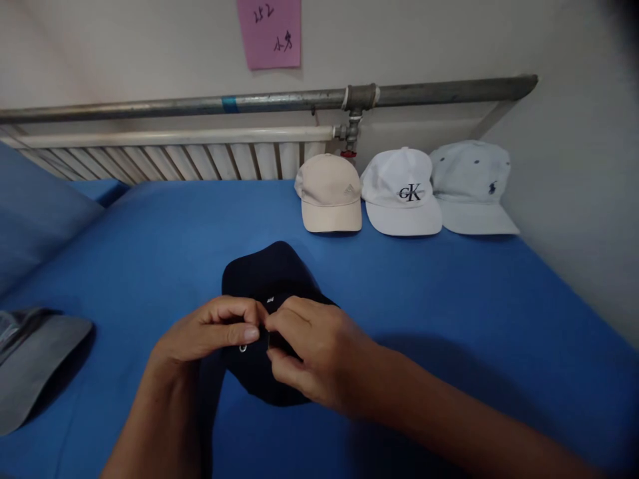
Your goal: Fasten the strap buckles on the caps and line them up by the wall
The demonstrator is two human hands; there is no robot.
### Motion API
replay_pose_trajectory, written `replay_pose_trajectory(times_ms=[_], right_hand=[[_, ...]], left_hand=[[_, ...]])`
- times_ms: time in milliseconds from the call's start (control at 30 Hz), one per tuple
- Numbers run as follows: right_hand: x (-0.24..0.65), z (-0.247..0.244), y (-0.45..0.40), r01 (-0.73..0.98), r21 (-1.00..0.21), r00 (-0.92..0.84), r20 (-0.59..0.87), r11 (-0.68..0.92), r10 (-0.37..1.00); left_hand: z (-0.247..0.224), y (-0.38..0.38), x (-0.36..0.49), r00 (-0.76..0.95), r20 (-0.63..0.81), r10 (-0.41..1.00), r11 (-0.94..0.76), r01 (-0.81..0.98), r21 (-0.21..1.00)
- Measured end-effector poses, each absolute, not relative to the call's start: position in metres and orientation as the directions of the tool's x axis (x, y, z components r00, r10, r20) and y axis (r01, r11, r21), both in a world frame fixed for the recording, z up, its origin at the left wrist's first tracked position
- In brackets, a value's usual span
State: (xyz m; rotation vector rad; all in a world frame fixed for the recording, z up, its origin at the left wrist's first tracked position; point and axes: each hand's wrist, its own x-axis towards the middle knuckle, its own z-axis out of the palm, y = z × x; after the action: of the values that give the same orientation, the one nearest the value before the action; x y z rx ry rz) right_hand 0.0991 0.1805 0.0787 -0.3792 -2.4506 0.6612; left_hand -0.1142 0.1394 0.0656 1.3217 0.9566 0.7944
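Dark cap mid-bed, just below ctr, brim toward 11 o'clock. My L hand pinches its edge, thumb & fingers closed; R hand grips alongside, fingers part-curled, tips nearly touching L's. Beige cap at 1 o'clock, grey cap at 9.

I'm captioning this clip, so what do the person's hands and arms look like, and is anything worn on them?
The left hand and right hand are ungloved, with no ring, watch or bracelet visible. The forearms show no sleeves.
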Motion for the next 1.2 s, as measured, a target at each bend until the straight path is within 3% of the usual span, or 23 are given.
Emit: replay_pose_trajectory(times_ms=[567, 933, 1100, 1200], right_hand=[[0.107, 0.091, 0.185, 0.158, -0.682, -0.807, 0.328, 0.715, 0.491], [0.098, 0.089, 0.178, 0.109, -0.730, -0.775, 0.363, 0.675, 0.518], [0.096, 0.086, 0.177, 0.136, -0.671, -0.751, 0.410, 0.729, 0.517], [0.096, 0.083, 0.178, 0.092, -0.710, -0.736, 0.424, 0.698, 0.528]], left_hand=[[0.066, 0.134, -0.131, 0.403, -0.110, 0.909, 0.126, -0.014, 0.992], [0.064, 0.136, -0.119, 0.428, -0.145, 0.892, 0.120, 0.085, 0.989], [0.062, 0.136, -0.118, 0.379, -0.110, 0.919, 0.099, 0.049, 0.994], [0.061, 0.134, -0.119, 0.373, -0.115, 0.921, 0.120, 0.010, 0.993]])
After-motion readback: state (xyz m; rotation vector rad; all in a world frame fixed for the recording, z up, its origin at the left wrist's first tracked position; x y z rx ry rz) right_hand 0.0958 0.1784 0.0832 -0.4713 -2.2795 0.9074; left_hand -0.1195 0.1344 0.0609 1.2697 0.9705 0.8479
